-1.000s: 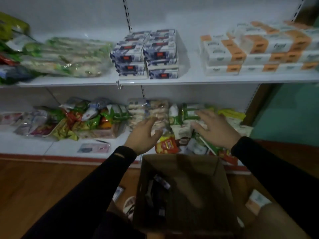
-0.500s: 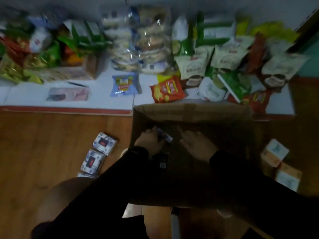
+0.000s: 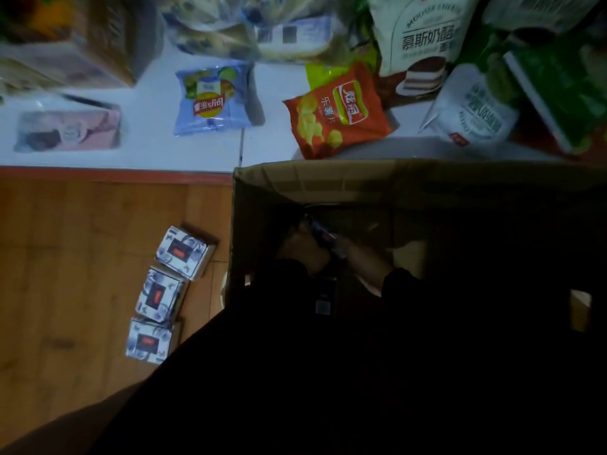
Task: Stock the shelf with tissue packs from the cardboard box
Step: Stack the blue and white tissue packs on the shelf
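Note:
The open cardboard box (image 3: 328,178) stands on the wooden floor against the bottom shelf (image 3: 262,146). Both my hands reach deep into its dark inside. My left hand (image 3: 303,249) and my right hand (image 3: 363,259) close from either side on one tissue pack (image 3: 323,238), blue and white with a red label, standing on edge between them. The fingertips are lost in shadow. Below the hands lies another dark pack (image 3: 325,300). Three matching tissue packs (image 3: 159,295) sit in a row on the floor left of the box.
On the bottom shelf lie an orange chips bag (image 3: 338,113), a blue chips bag (image 3: 212,96), a pink flat packet (image 3: 69,131) and white and green snack bags (image 3: 473,119). My black sleeves cover the box's near side. A small carton (image 3: 579,313) sits at the right.
My head has tilted down from the shelves toward the box. Both hands dropped from the snack bags into the box and closed in on the tissue pack.

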{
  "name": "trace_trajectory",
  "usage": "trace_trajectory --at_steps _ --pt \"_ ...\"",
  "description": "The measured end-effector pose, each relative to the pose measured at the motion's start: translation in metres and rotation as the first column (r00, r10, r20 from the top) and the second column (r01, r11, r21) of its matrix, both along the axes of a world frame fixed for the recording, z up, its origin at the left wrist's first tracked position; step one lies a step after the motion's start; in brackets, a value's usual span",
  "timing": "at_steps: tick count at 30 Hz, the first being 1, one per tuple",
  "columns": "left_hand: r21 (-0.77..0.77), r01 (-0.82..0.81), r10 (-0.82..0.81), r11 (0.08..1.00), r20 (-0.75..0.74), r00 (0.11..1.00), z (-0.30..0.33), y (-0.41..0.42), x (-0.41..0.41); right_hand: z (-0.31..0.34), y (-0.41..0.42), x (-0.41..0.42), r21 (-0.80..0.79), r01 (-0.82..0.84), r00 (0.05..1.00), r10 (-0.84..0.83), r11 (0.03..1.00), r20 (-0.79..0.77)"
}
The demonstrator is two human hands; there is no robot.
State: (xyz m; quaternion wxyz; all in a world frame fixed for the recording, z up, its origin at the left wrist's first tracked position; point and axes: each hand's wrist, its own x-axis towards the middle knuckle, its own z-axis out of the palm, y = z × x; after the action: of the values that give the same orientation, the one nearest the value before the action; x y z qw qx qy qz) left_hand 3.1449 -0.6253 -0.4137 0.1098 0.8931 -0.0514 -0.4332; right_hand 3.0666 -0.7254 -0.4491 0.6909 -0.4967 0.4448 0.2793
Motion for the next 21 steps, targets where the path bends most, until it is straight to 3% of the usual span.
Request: trace_trajectory --at_steps 2,6,9,14,18,21 --pt "-0.039 -0.016 0.017 0.999 0.02 1.0 0.009 0.0 -0.005 0.006 -0.005 -0.004 0.092 0.151 0.988 -0.147 0.984 -0.048" --pt "-0.139 0.06 -0.048 0.989 0.087 0.995 0.053 -0.004 -0.025 0.046 -0.022 -0.024 -0.026 0.369 0.919 -0.369 0.929 -0.138" --pt "-0.231 0.204 -0.18 0.951 0.121 0.976 0.107 -0.009 -0.039 0.08 -0.039 -0.051 -0.129 0.402 0.915 -0.404 0.907 0.012" --pt "-0.37 0.412 -0.318 0.833 0.29 0.903 0.224 -0.001 -0.057 0.209 -0.06 -0.079 -0.172 0.558 0.822 -0.512 0.812 0.247" --pt "-0.272 0.608 -0.337 0.746 0.633 0.697 0.31 0.003 -0.065 0.307 -0.066 -0.087 -0.141 0.554 0.782 -0.454 0.821 0.427" --pt "-0.132 0.741 -0.294 0.659 0.861 0.416 0.371 -0.001 -0.068 0.372 -0.067 -0.081 -0.09 0.562 0.723 -0.434 0.822 0.538"
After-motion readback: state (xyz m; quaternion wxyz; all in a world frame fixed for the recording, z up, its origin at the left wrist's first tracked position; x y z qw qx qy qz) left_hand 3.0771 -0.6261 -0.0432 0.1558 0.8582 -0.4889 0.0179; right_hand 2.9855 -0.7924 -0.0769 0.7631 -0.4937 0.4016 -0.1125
